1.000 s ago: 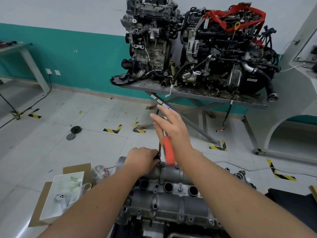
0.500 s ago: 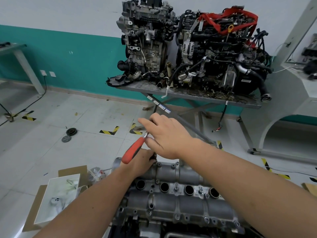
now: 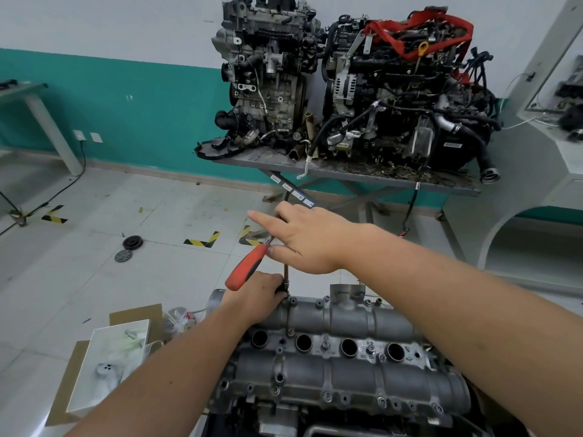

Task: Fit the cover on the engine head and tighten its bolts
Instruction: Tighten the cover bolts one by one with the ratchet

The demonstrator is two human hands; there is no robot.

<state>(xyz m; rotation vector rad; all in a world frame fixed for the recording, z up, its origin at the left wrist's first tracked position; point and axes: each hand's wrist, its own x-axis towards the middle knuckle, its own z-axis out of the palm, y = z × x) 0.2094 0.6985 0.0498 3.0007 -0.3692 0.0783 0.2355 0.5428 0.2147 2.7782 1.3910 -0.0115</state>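
Note:
The grey cast cover (image 3: 340,370) sits on the engine head at the bottom centre, with a row of round plug holes and several bolts along its edges. A ratchet with a red handle (image 3: 246,267) stands on a thin extension (image 3: 286,274) over a bolt at the cover's far left corner. My right hand (image 3: 303,238) grips the ratchet's head, index finger pointing left. My left hand (image 3: 258,298) is curled round the socket at the extension's foot, hiding the bolt.
A white tray (image 3: 107,364) with small parts lies on cardboard at the left. Two whole engines (image 3: 362,86) stand on a metal table behind. Pulley discs (image 3: 132,242) lie on the tiled floor. A white bench (image 3: 549,171) is at the right.
The red handle swung from pointing down toward me to pointing left and down. My right hand turned with it. The left hand stayed at the socket. The camera tilted slightly.

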